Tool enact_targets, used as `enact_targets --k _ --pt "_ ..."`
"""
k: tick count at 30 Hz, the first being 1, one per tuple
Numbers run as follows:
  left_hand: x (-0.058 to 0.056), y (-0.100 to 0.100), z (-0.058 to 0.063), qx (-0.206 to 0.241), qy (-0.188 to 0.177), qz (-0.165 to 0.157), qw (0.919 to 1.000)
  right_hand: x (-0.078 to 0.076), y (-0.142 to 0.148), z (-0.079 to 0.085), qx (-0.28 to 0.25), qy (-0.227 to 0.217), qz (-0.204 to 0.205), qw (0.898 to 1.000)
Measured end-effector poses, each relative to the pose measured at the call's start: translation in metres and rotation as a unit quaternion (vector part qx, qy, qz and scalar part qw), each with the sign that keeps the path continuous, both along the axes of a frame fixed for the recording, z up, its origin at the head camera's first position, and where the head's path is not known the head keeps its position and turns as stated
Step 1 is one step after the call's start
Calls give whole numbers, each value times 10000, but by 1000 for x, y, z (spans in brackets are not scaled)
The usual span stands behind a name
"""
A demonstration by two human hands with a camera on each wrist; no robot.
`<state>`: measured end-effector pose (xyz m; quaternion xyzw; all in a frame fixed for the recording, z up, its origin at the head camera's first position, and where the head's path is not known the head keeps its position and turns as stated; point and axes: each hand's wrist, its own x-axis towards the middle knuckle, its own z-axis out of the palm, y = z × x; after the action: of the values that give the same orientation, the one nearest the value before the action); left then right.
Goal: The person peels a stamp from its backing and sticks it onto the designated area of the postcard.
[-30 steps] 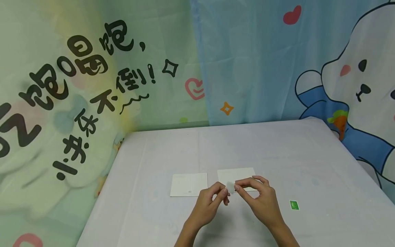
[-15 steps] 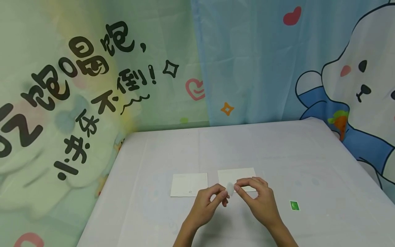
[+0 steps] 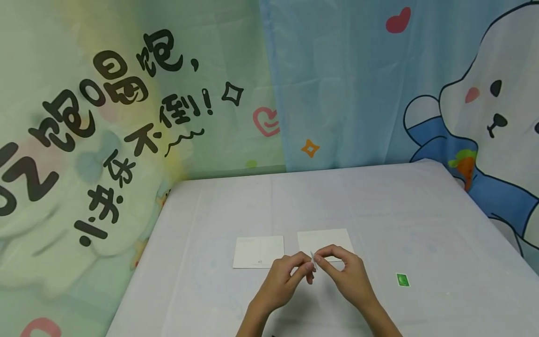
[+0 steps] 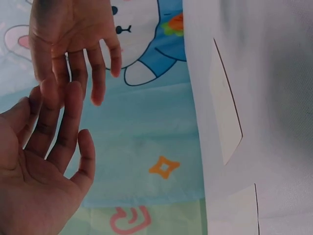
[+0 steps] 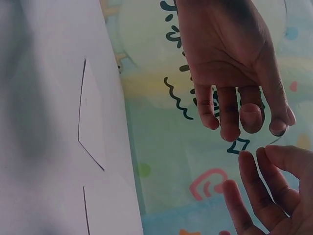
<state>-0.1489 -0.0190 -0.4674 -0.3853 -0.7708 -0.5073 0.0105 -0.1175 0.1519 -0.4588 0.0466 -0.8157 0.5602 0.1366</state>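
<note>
Right hand (image 3: 347, 276) has neared left hand (image 3: 287, 279), both grips pinching a slip (image 3: 313, 259); only the head view shows the green card (image 3: 403, 280).

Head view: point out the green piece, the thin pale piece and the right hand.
Green piece (image 3: 403, 280): head view, on its green middle, inside the white border.
Thin pale piece (image 3: 313, 259): head view, on the sliver showing between the fingertips.
Right hand (image 3: 350, 277): head view, on the back of the hand.

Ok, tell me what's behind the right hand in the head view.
Behind the right hand, a white card lies on the white cloth. The hand covers part of the card's near edge; that part cannot be seen.
</note>
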Motion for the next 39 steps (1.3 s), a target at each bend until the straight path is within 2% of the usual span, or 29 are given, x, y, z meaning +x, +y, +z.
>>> enact_targets --k 8,12,23,35,39 --pt "-2 1 -3 -206 73 -52 9997 -4 0 -9 -25 -93 131 9999" --pt "-3 1 -5 -265 116 -11 9996 -3 -2 -8 -86 -57 211 9997" --pt "-3 2 -5 -159 -84 -57 9998 -2 -3 -7 -85 -19 302 9995" --pt "-3 2 -5 -76 -151 -121 9998 -4 -1 -12 56 -86 242 9997" --pt "-3 2 -5 -119 -124 -118 9998 -4 -1 -14 69 47 256 9996"
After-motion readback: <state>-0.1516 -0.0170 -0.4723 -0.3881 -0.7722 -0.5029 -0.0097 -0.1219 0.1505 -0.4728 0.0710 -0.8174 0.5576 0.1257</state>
